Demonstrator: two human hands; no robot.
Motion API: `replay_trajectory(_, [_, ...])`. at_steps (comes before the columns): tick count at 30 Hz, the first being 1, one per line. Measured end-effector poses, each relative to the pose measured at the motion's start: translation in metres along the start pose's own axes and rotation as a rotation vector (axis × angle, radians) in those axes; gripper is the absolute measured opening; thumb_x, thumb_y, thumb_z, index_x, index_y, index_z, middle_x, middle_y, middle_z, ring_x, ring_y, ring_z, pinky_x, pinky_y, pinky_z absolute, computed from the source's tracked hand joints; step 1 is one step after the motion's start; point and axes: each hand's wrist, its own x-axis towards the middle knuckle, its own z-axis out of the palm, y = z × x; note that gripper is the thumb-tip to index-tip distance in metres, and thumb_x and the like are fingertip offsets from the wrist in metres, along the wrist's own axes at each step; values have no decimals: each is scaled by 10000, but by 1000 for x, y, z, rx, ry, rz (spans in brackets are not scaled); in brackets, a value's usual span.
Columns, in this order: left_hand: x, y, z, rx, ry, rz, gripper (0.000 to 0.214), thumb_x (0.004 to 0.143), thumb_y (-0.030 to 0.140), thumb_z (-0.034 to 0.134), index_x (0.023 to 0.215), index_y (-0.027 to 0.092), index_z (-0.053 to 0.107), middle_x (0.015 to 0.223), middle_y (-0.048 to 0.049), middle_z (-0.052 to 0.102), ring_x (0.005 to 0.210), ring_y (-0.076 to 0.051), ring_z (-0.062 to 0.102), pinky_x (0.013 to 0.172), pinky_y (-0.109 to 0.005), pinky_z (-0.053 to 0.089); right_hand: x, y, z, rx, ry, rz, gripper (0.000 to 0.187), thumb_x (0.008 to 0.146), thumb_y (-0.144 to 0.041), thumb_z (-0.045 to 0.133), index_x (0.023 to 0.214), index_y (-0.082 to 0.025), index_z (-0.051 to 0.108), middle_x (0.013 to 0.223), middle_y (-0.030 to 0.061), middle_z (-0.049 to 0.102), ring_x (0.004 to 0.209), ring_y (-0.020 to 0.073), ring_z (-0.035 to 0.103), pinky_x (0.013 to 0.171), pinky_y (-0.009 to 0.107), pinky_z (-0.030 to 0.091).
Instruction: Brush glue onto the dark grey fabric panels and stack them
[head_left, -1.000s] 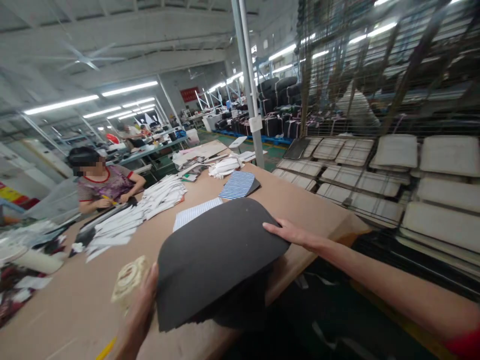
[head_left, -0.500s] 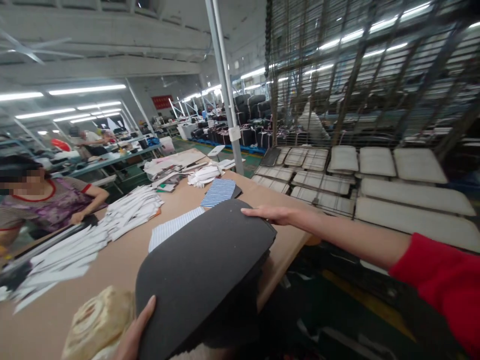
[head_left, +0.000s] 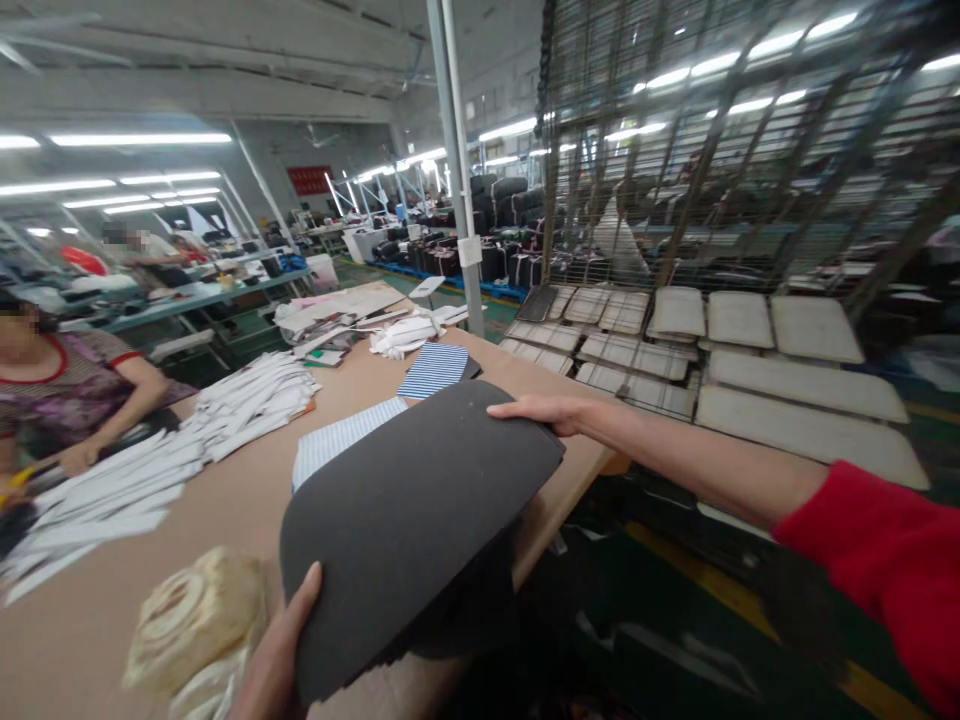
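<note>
A stack of dark grey sheets with rounded corners (head_left: 420, 520) is held tilted over the near edge of the table. My left hand (head_left: 281, 650) is closed on its near left end, thumb on top and the other fingers hidden. At the far right end, my right hand (head_left: 544, 410) grips the stack, thumb lying on the upper face and fingers out of sight below. Just beyond the stack lie a pale striped piece (head_left: 341, 440) and a blue-and-white striped piece (head_left: 433, 370). To the left of my left hand sits a yellowish wrapped bundle (head_left: 199, 610).
White strips (head_left: 247, 400) cover the brown table's (head_left: 225, 500) left side, where a co-worker (head_left: 82, 390) sits. White cloth (head_left: 405, 335) lies at the far end. A metal pole (head_left: 457, 180) stands behind. On the right, a wire rack (head_left: 675, 180) rises above several pale panels (head_left: 802, 435).
The view has turned slightly and shifted. Both hands keep their hold on the grey stack, which appears a little further right. The co-worker's arm has moved, and something yellow shows by their hand.
</note>
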Motion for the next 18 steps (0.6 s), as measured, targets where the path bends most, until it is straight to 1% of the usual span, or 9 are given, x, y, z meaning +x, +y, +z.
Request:
replay_trajectory(2, [-5, 1, 3, 2, -7, 45, 511, 810, 317, 585, 1289, 174, 478, 1043, -91, 689, 715, -191, 681, 570, -276, 558, 5, 5, 2, -101, 93, -19, 418, 739, -480, 671, 1000, -156, 624, 944, 76, 706, 786, 180, 674, 793, 357, 553])
replay_trajectory(5, [-11, 1, 7, 2, -11, 88, 529, 821, 339, 575, 1307, 167, 452, 1090, -109, 671, 737, -188, 680, 560, -262, 550, 8, 6, 4, -279, 237, -110, 452, 740, -511, 645, 1015, -154, 624, 967, 115, 698, 862, 251, 666, 796, 428, 546])
replay_trajectory(8, [-13, 0, 6, -3, 13, 93, 522, 813, 335, 588, 1287, 154, 467, 1058, -111, 681, 659, -170, 665, 521, -255, 534, 0, -5, 5, -382, 326, -226, 464, 700, -484, 694, 1046, -181, 634, 1092, 106, 662, 1052, 301, 592, 950, 454, 455])
replay_trajectory(10, [-12, -1, 5, 5, 13, 72, 528, 798, 327, 607, 1276, 141, 479, 1001, -110, 695, 610, -165, 652, 498, -255, 521, -10, -16, 8, -467, 377, -333, 498, 670, -469, 727, 1076, -196, 631, 1170, 92, 625, 1124, 313, 540, 1017, 459, 390])
replay_trajectory(11, [-11, -1, 4, 11, 7, 62, 533, 790, 327, 618, 1270, 137, 485, 974, -107, 700, 601, -166, 649, 504, -258, 523, -14, -20, 11, -489, 367, -377, 535, 667, -478, 728, 1113, -205, 613, 1193, 87, 612, 1119, 310, 542, 1008, 464, 399])
replay_trajectory(12, [-10, -1, 5, 12, 2, 56, 537, 783, 331, 626, 1267, 140, 491, 959, -102, 703, 602, -165, 650, 525, -263, 530, -17, -23, 14, -481, 321, -405, 585, 669, -494, 722, 1165, -219, 581, 1202, 85, 607, 1089, 302, 562, 972, 468, 434])
replay_trajectory(14, [-8, -1, 6, 2, 5, 62, 540, 773, 337, 636, 1266, 164, 496, 973, -86, 702, 638, -166, 660, 601, -275, 551, -19, -25, 21, -387, 165, -402, 692, 665, -506, 721, 1265, -252, 487, 1191, 81, 614, 998, 274, 613, 860, 448, 516])
replay_trajectory(16, [-5, -1, 7, -40, 8, 67, 520, 786, 356, 617, 1263, 186, 502, 1020, -76, 693, 736, -179, 675, 702, -293, 560, -19, -26, 27, -260, 71, -355, 757, 636, -466, 752, 1290, -245, 441, 1154, 85, 634, 935, 252, 639, 795, 419, 548])
replay_trajectory(18, [-1, -2, 3, -112, -9, 76, 523, 812, 439, 556, 1275, 202, 495, 1107, -82, 667, 917, -220, 659, 790, -334, 553, -26, -31, 25, -185, 67, -380, 735, 617, -410, 768, 1254, -212, 461, 1109, 90, 649, 902, 244, 648, 782, 408, 553])
